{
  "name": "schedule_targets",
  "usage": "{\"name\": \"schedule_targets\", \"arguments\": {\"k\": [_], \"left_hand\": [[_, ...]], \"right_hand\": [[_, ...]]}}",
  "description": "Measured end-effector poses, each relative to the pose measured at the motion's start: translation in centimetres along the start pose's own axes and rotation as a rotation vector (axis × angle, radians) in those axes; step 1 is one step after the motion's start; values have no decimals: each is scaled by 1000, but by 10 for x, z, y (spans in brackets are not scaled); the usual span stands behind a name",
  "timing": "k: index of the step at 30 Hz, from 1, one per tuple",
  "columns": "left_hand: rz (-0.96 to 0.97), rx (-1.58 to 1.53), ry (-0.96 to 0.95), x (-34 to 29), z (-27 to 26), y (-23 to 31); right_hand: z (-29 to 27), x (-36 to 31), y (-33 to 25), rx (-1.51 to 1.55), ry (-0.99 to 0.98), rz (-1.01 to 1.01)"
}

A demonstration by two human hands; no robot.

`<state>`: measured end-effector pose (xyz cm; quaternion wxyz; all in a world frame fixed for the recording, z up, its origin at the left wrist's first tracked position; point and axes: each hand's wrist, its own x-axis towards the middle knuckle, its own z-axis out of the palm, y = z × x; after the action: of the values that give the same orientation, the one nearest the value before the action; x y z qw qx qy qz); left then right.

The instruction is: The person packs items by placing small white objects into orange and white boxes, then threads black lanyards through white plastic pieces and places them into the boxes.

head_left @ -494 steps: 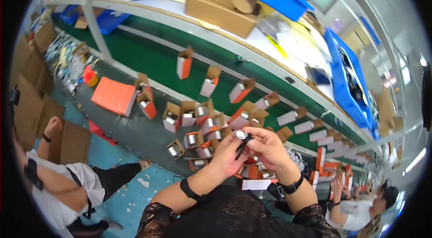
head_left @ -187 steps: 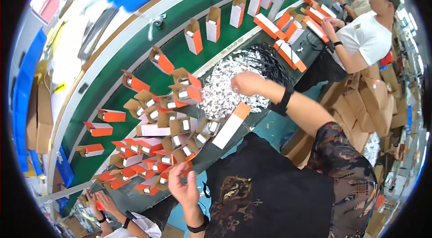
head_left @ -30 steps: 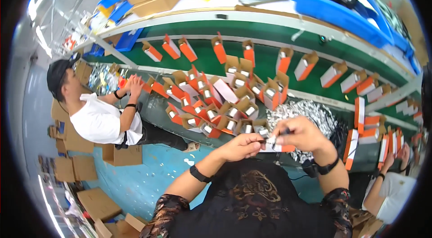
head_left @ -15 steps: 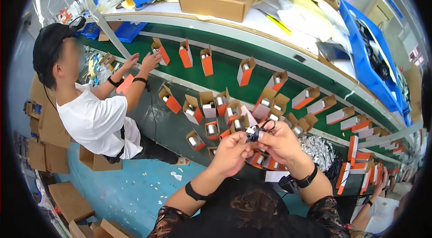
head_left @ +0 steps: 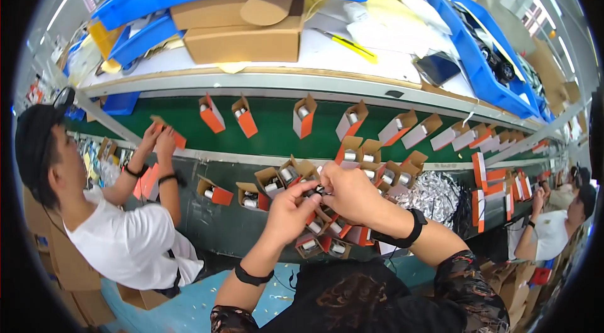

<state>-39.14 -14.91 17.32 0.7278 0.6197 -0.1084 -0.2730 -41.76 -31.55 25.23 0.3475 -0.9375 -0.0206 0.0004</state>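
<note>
Above a crowd of boxes, both my hands meet around a small black cable, mostly covered by my fingers. My left hand pinches it from the left with thumb and forefinger. From the other side my right hand is closed on it, fingers bent downward. Under and around my hands, open orange-and-white boxes with brown flaps stand on the dark worktop. White cylindrical items show inside several of them.
Behind runs a green conveyor belt carrying more open boxes, below a shelf. A pile of silver packets lies right of my hands, beside black cables. One person works at left, another at far right.
The view has swung, so the scene sits differently. My right hand now bends over the cable, and its loop no longer sticks out. The left person's raised hands are now together at a box.
</note>
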Motion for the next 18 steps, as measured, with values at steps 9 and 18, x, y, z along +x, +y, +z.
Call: {"name": "schedule_targets", "arguments": {"k": [9, 18], "left_hand": [[534, 700, 334, 176, -19, 27], [509, 1456, 279, 322, -80, -66]], "right_hand": [[-36, -5, 57, 90, 359, -81], [-53, -169, 144, 21, 386, 353]]}}
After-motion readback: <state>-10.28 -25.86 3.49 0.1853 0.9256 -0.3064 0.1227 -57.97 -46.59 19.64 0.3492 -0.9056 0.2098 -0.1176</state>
